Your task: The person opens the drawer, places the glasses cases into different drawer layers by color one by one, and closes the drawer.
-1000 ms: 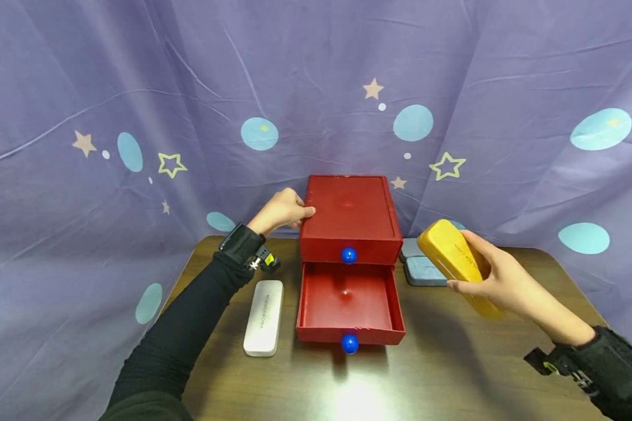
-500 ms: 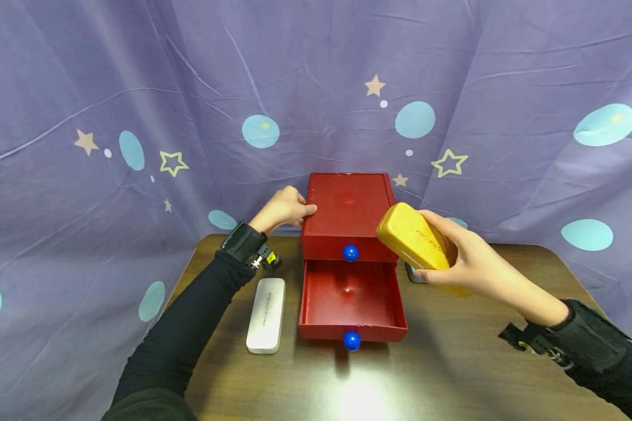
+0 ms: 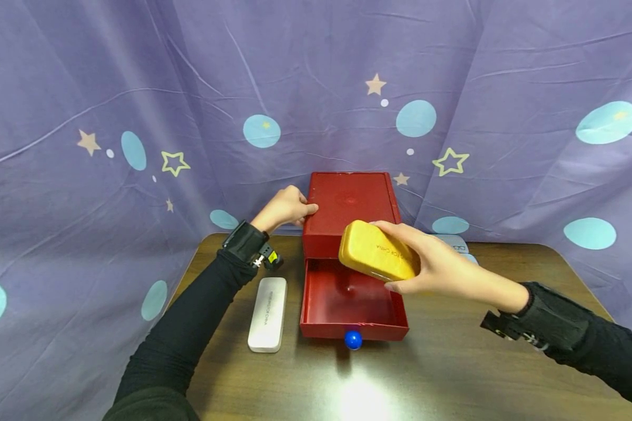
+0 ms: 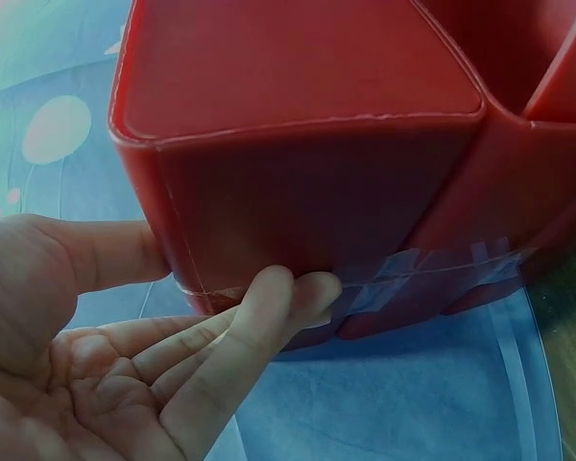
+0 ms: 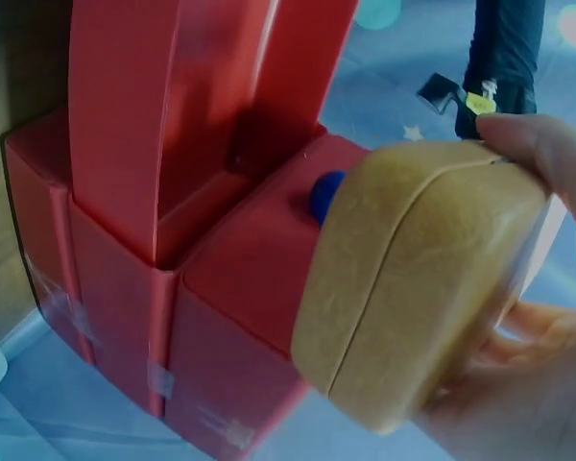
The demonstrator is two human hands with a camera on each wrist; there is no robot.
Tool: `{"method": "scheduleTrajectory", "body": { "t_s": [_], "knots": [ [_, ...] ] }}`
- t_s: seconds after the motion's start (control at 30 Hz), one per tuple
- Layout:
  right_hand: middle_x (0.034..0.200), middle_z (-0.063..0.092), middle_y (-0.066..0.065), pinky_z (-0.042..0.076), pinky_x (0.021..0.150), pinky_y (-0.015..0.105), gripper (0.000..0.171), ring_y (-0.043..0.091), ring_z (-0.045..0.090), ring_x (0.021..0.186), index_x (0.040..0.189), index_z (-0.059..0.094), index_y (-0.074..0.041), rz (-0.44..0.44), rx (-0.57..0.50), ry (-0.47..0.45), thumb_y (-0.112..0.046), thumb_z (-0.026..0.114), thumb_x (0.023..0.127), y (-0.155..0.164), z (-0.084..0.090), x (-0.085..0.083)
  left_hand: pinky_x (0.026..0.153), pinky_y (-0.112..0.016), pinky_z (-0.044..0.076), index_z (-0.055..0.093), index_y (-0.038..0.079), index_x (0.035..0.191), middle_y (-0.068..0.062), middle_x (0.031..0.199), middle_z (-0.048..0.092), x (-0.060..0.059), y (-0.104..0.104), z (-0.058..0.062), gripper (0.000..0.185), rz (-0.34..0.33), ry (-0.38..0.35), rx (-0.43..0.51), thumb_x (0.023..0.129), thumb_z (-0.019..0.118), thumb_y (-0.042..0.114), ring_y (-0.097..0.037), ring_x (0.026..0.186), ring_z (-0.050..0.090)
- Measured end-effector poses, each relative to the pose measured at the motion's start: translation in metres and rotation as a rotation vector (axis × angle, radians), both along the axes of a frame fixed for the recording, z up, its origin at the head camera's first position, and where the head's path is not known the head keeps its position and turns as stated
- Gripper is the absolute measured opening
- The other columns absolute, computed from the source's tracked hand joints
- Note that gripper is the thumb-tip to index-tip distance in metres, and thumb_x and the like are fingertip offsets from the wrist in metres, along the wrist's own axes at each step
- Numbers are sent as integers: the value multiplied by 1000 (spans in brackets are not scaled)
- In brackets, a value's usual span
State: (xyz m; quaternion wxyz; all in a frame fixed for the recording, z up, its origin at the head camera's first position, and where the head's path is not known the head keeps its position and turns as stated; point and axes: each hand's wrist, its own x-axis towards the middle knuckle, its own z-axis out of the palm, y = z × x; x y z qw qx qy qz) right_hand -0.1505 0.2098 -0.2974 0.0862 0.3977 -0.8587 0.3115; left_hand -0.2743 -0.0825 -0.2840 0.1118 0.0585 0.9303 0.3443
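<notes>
A red two-drawer box point(image 3: 350, 204) stands at the back of the table, its lower drawer point(image 3: 347, 301) pulled out and bare inside. My right hand point(image 3: 432, 266) grips a yellow glasses case point(image 3: 376, 257) and holds it tilted just above the drawer's back right part, hiding the upper knob. The case point(image 5: 418, 279) fills the right wrist view in front of the box point(image 5: 163, 240). My left hand point(image 3: 285, 206) rests against the box's back left corner, fingers straight along its side wall point(image 4: 298, 221), thumb point(image 4: 96, 254) behind it.
A white glasses case point(image 3: 266, 314) lies on the brown table point(image 3: 453, 362) left of the drawer. A grey-blue case point(image 3: 455, 242) shows behind my right hand. The lower drawer's blue knob point(image 3: 353, 340) faces me. Purple starred cloth point(image 3: 137, 105) hangs behind.
My right hand has carried the yellow case leftward and down, from right of the box to above the pulled-out drawer. The left hand has stayed on the box.
</notes>
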Motion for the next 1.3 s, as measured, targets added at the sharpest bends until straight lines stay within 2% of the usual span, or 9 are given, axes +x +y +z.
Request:
{"method": "scheduleTrajectory", "body": {
  "t_s": [0.13,0.33,0.57,0.87,0.97,1.13,1.3],
  "knots": [
    [131,61,5,51,85,26,94,11,55,105,151,44,-8,58,24,-77,-10,91,69,-8,0,-2,70,-27,60,76,-3,95,-17,89,77,1,0,0,31,7,-11,10,99,66,26,-10,62,70],
    [130,59,1,50,85,26,93,12,54,104,154,40,-14,95,63,-190,-16,89,76,-15,-5,-5,85,-40,61,75,-5,101,-20,95,77,0,0,-2,30,8,-22,42,99,66,24,-10,61,68],
    [137,54,-1,50,87,27,88,16,53,109,155,39,-20,169,70,-321,-22,87,81,-20,-11,-8,74,-32,62,75,-5,102,-19,94,77,0,0,-2,30,12,-32,39,99,66,24,-12,65,70],
    [122,56,1,48,82,27,89,14,53,101,155,38,-13,234,133,-307,-20,86,81,-26,-19,-13,79,-36,62,76,-5,101,-19,93,77,-1,0,-2,30,14,-29,43,99,66,23,-14,67,71],
    [121,56,0,49,82,27,87,14,52,101,154,39,-14,245,158,-325,-19,85,81,-28,-21,-14,77,-33,62,75,-6,103,-19,95,77,-1,0,-3,31,19,-33,40,99,66,23,-15,70,72],
    [128,56,-1,49,87,29,87,15,52,107,154,40,-15,258,205,-341,-18,86,81,-31,-23,-15,71,-28,62,74,-6,108,-19,98,76,0,1,-2,32,21,-39,40,99,66,24,-17,74,75],
    [134,57,1,49,91,33,88,16,53,109,155,40,-15,247,272,-331,-16,86,79,-35,-25,-15,72,-29,62,74,-6,108,-19,98,76,1,1,-1,32,15,-36,45,100,65,24,-17,74,75]
  ]
}}
